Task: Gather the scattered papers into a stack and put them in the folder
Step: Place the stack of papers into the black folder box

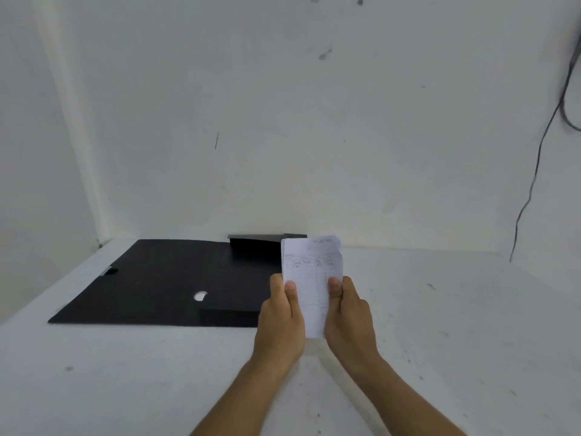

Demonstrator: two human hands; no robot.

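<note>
A stack of white papers (311, 272) with handwritten tables stands upright above the table, held between both hands. My left hand (281, 319) grips its left edge, thumb on the front sheet. My right hand (349, 316) grips its right edge the same way. The black folder (163, 281) lies open and flat on the white table, to the left of and behind the papers. Its flaps show at the back (254, 247) and at the front right (229, 316). The stack's lower end is hidden between my palms.
The white table (440, 341) runs into a corner of two white walls. A dark cable (534, 171) hangs down the right wall to the table's back edge. A small elastic clasp (110, 271) sits at the folder's left edge.
</note>
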